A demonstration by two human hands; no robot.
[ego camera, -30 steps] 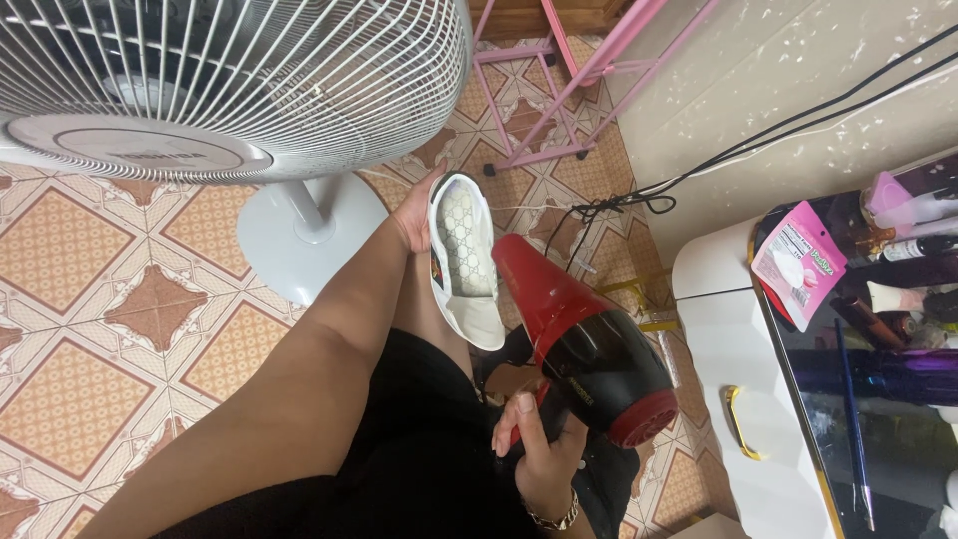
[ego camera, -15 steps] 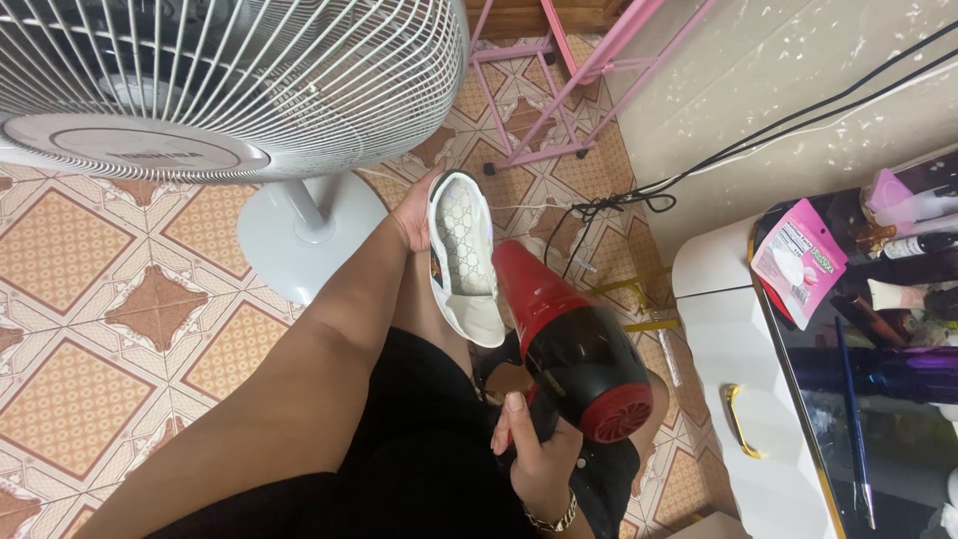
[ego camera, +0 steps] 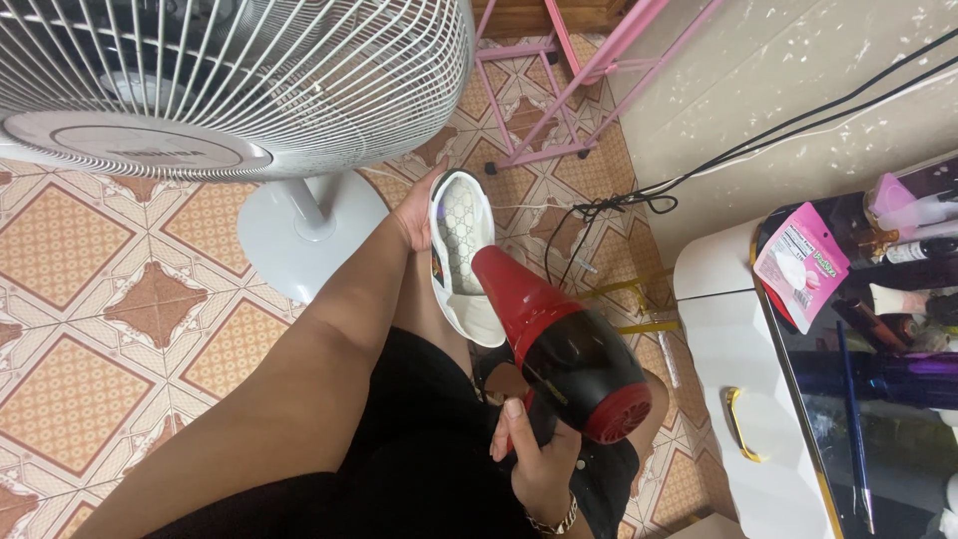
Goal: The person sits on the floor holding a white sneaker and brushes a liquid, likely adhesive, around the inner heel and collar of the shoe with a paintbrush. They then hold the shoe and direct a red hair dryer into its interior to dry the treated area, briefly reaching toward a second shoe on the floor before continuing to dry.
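My left hand [ego camera: 414, 213] grips a white slide sandal [ego camera: 461, 258] by its far end, holding it sole-side away over my lap. My right hand [ego camera: 534, 451] is wrapped around the handle of a red and black hair dryer [ego camera: 564, 344]. The dryer's red nozzle points at the sandal's inner side, almost touching it. My left forearm runs diagonally from the lower left up to the sandal. My black shorts [ego camera: 419, 459] fill the space under both hands.
A large white standing fan [ego camera: 230, 90] with a round base [ego camera: 299, 235] stands on the patterned tile floor at the left. A pink metal rack [ego camera: 559, 80] stands at the back. Black cables [ego camera: 619, 205] run along the wall. A white dresser [ego camera: 738, 349] at the right carries cosmetics and a pink packet [ego camera: 798, 265].
The hair dryer has tilted slightly in my right hand, its rear grille swinging a little. The sandal and my left hand stay where they were.
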